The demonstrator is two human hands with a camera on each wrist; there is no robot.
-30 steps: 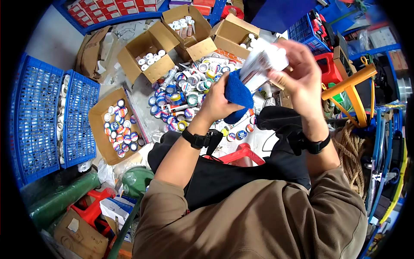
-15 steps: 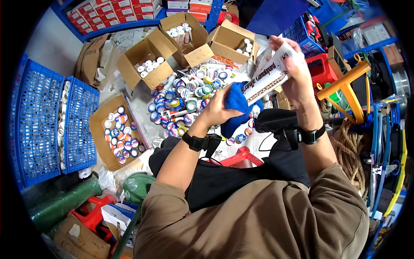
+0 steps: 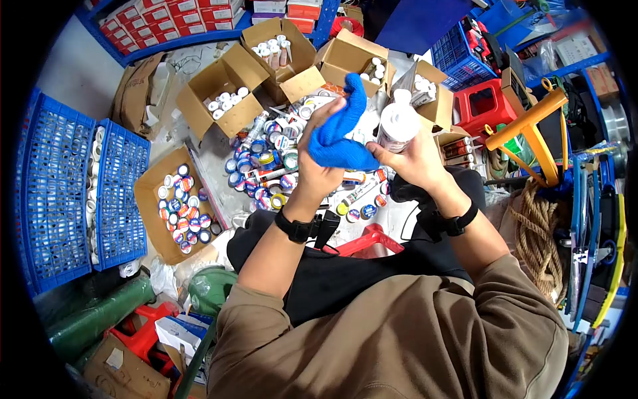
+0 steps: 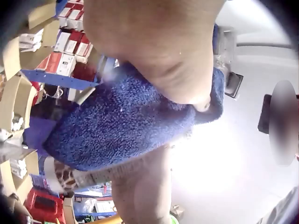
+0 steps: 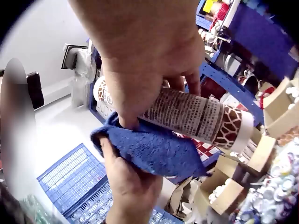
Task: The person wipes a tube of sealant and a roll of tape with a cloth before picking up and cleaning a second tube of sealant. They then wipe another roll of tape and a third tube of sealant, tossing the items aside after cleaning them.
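A blue towelling cloth (image 3: 342, 146) is bunched in my left hand (image 3: 318, 174), which grips it between thumb and fingers. Just right of it, my right hand (image 3: 423, 163) holds a white bottle (image 3: 399, 126) with a narrow tip pointing away from my body. In the right wrist view, brown giraffe-like patches and dense print cover the bottle (image 5: 187, 112), and fingers wrap round its far side. There the cloth (image 5: 161, 149) lies right along the bottle's side. From the left wrist, the cloth (image 4: 121, 121) hides much of the bottle (image 4: 88, 177).
Tape rolls and tubes lie in a pile (image 3: 279, 143) on the floor ahead. Cardboard boxes (image 3: 219, 83) with white-topped bottles stand behind it; another carton (image 3: 149, 189) holds round rolls at left. Blue crates (image 3: 119, 193) flank the left, an orange frame (image 3: 531, 133) the right.
My right hand has moved down from the bottle's upper end to grip it lower. The bottle has left the cloth's fold and turned tip-away; the cloth has risen with my left hand.
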